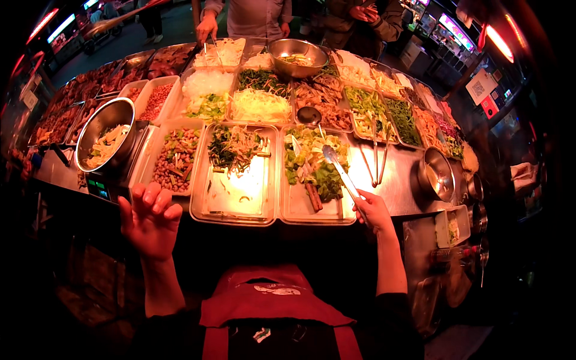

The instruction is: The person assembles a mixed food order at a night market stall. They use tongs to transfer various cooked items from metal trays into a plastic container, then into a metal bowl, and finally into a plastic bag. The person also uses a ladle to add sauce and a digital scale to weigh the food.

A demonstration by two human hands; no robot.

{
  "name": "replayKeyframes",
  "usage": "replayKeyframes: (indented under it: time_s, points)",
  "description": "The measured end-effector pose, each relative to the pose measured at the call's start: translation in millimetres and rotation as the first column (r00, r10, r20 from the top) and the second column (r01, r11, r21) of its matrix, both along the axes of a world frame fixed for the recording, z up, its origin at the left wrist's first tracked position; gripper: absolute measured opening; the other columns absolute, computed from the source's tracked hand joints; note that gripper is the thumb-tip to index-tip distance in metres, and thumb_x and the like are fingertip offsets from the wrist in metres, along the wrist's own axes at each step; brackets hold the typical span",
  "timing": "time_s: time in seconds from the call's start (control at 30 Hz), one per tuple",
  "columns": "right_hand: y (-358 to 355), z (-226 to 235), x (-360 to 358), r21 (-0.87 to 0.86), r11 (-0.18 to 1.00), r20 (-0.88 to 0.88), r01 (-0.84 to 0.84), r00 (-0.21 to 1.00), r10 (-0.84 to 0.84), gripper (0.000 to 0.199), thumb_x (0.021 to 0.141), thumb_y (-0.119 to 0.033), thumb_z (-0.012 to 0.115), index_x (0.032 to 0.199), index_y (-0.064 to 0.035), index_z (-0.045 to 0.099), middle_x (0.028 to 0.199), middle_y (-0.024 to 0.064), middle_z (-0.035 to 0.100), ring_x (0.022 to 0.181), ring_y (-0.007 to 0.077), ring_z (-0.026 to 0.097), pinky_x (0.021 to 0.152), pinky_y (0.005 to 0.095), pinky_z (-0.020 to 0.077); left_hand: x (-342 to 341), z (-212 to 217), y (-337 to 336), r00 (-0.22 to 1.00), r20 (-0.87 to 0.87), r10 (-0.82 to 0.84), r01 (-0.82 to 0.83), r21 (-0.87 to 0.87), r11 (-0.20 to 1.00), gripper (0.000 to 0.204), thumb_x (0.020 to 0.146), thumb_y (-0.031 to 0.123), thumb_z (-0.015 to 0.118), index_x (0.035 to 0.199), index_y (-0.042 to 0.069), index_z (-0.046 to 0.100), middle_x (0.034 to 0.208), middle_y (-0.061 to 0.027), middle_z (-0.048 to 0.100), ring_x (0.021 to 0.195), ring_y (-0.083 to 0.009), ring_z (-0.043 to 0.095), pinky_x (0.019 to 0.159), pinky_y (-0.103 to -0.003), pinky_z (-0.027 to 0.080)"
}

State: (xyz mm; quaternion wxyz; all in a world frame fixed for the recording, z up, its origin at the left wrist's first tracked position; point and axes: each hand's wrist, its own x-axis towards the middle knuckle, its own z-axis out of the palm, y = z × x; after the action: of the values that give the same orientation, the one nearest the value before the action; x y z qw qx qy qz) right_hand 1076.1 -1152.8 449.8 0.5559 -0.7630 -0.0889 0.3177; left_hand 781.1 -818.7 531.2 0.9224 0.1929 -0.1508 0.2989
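My right hand (375,213) is closed round metal tongs (343,174) at the front of the counter. The tongs' tips reach over a clear tray (333,217) of leafy greens, with several brown sticks near its front. My left hand (150,222) is raised with curled, parted fingers and holds nothing. Close by it are a kitchen scale (98,186) with a green display and a tray of peanuts (175,153). On the scale a tilted steel bowl (108,135) contains pale food pieces. Between my hands stands a half-bare tray (240,198) with greens and sprouts at its back.
A second pair of tongs (375,157) and an empty-looking steel bowl (436,174) lie on the metal counter (402,180). A black ladle (309,116) rests among the trays. Across the counter, a person's hand (207,28) holds tongs over noodles; another steel bowl (297,58) sits nearby.
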Motion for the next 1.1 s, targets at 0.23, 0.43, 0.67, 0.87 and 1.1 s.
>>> replayKeyframes:
  time_s: [0.23, 0.43, 0.67, 0.87, 1.1]
  points:
    - [5, 2, 18, -0.349, 0.936, 0.226, -0.035, 0.967, 0.12, 0.039, 0.081, -0.017, 0.055, 0.117, -0.001, 0.052, 0.062, 0.0042, 0.054, 0.044, 0.0093, 0.048, 0.037, 0.0224, 0.0381, -20, -8, 10, 0.998, 0.006, 0.061, -0.061, -0.026, 0.998, 0.028, 0.092, 0.033, 0.042, 0.101, 0.007, 0.048, 0.089, -0.0045, 0.043, 0.08, -0.0167, 0.04, 0.073, -0.033, 0.036]
    - [19, 41, 8, -0.315, 0.947, 0.354, 0.063, 0.934, 0.056, 0.039, 0.079, -0.019, 0.057, 0.115, -0.0027, 0.055, 0.061, 0.004, 0.055, 0.044, 0.0095, 0.05, 0.038, 0.0236, 0.0389, -50, -18, 41, 0.995, 0.048, 0.091, -0.089, -0.04, 0.995, 0.028, 0.092, 0.032, 0.042, 0.101, 0.007, 0.048, 0.09, -0.0047, 0.042, 0.08, -0.0171, 0.039, 0.074, -0.033, 0.035]
    - [93, 113, -28, -0.252, 0.967, 0.428, -0.038, 0.892, 0.147, 0.039, 0.083, -0.013, 0.053, 0.12, -0.0044, 0.051, 0.063, 0.0001, 0.053, 0.046, 0.0062, 0.048, 0.039, 0.0201, 0.0389, -97, -10, 98, 0.985, 0.078, 0.153, -0.15, -0.038, 0.988, 0.027, 0.092, 0.031, 0.042, 0.1, 0.006, 0.048, 0.089, -0.005, 0.043, 0.081, -0.0168, 0.04, 0.073, -0.033, 0.035]
    - [232, 171, -89, 0.027, 0.922, 0.39, -0.385, 0.854, 0.345, 0.041, 0.084, -0.012, 0.053, 0.123, -0.0043, 0.047, 0.068, 0.0013, 0.056, 0.048, 0.0047, 0.048, 0.041, 0.0185, 0.0393, -162, -9, 133, 0.948, 0.054, 0.313, -0.31, -0.062, 0.949, 0.028, 0.091, 0.032, 0.043, 0.097, 0.006, 0.051, 0.086, -0.006, 0.047, 0.077, -0.0173, 0.043, 0.07, -0.033, 0.038]
    - [420, 141, -160, -0.008, 0.732, 0.565, -0.681, 0.601, 0.565, 0.037, 0.083, -0.014, 0.056, 0.119, -0.0068, 0.053, 0.066, 0.0014, 0.055, 0.05, 0.0058, 0.047, 0.045, 0.0226, 0.0395, -231, -18, 147, 0.877, 0.009, 0.48, -0.479, -0.053, 0.876, 0.028, 0.091, 0.033, 0.043, 0.098, 0.007, 0.053, 0.084, -0.0045, 0.048, 0.076, -0.0167, 0.042, 0.069, -0.032, 0.039]
